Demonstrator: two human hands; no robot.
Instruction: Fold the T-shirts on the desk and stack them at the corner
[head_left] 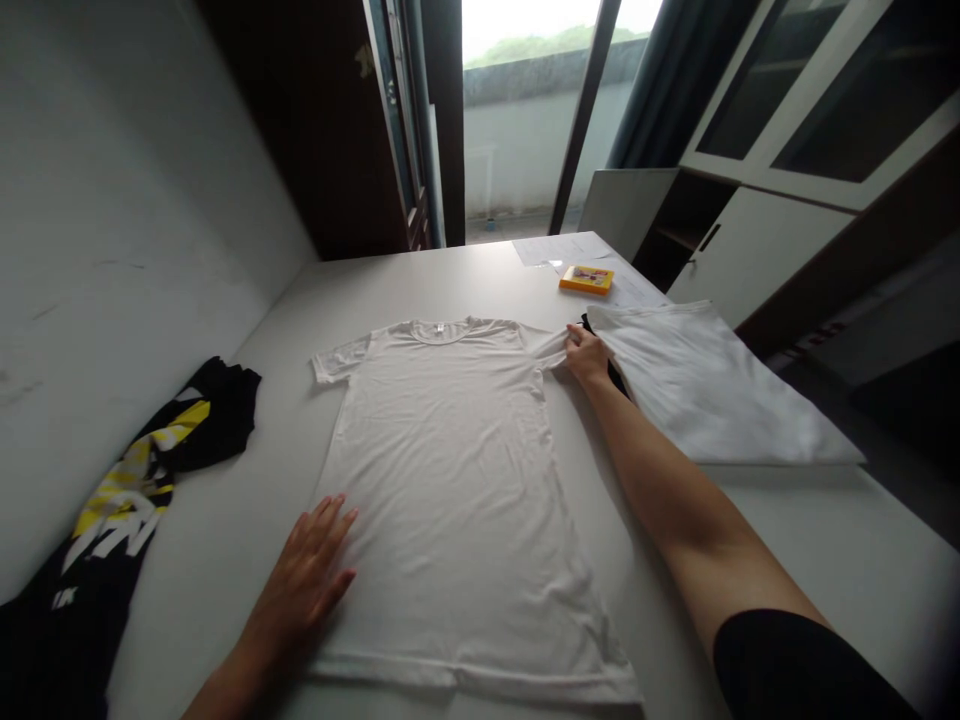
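Note:
A white T-shirt (450, 480) lies spread out on the table, its collar toward the far side and its hem nearest me. My right hand (587, 352) has its fingers closed on the end of the shirt's right-side sleeve, drawing it out sideways. Resting flat with fingers stretched, my left hand (309, 560) touches the shirt's left edge near the bottom. Small creases run over the shirt's front.
Folded white cloth (727, 390) with something black under its edge lies at the right. A yellow-orange box (586, 280) and paper sheets (559, 248) sit at the far end of the white table (375, 285). A black garment with yellow and white print (142, 480) lies along the left wall.

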